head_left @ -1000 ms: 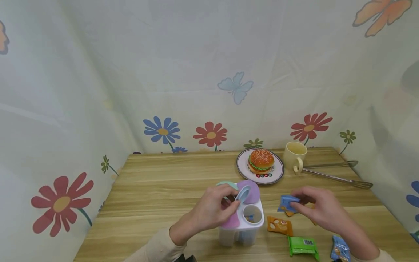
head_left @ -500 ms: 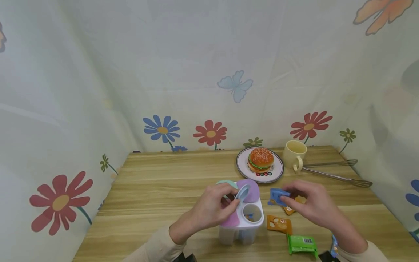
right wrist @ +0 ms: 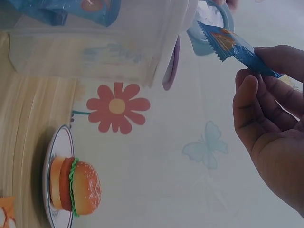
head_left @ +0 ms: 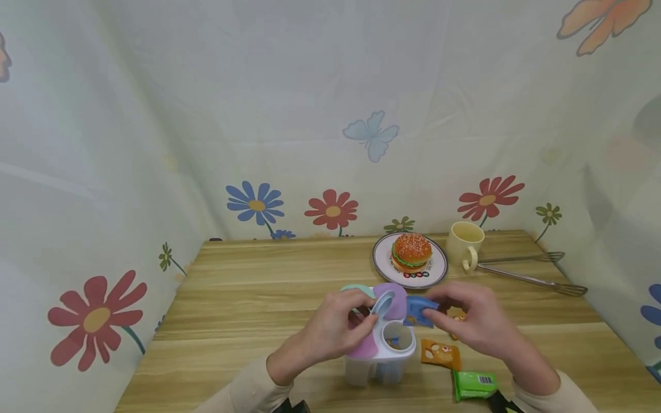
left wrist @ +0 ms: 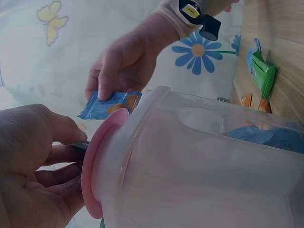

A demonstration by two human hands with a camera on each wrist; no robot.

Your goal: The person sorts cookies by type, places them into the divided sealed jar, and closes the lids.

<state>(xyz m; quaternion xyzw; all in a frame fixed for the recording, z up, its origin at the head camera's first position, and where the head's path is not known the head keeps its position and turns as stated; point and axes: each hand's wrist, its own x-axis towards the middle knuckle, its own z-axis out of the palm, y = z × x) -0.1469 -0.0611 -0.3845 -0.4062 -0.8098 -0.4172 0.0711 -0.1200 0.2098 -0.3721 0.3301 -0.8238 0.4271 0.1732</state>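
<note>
A clear container (head_left: 356,374) with a white top carries round coloured lids. My left hand (head_left: 330,327) pinches the light blue lid (head_left: 383,304), which is raised beside an uncovered round opening (head_left: 399,337). Blue wrappers (left wrist: 266,137) show through the container wall in the left wrist view. My right hand (head_left: 477,324) pinches a blue snack packet (head_left: 420,317) between thumb and fingers. The packet is at the container's right side, slightly beyond the opening. In the right wrist view, the packet (right wrist: 237,50) is tilted in front of the raised lid.
Orange snack packets (head_left: 440,354) and a green packet (head_left: 472,385) lie right of the container. Behind them stand a plate (head_left: 383,261) bearing a burger (head_left: 411,252) and a yellow mug (head_left: 465,244). Metal whisks (head_left: 532,280) lie at the right rear.
My right hand has moved left with the blue packet, from above the orange packets to the container's edge. My left hand stays in place on the lid.
</note>
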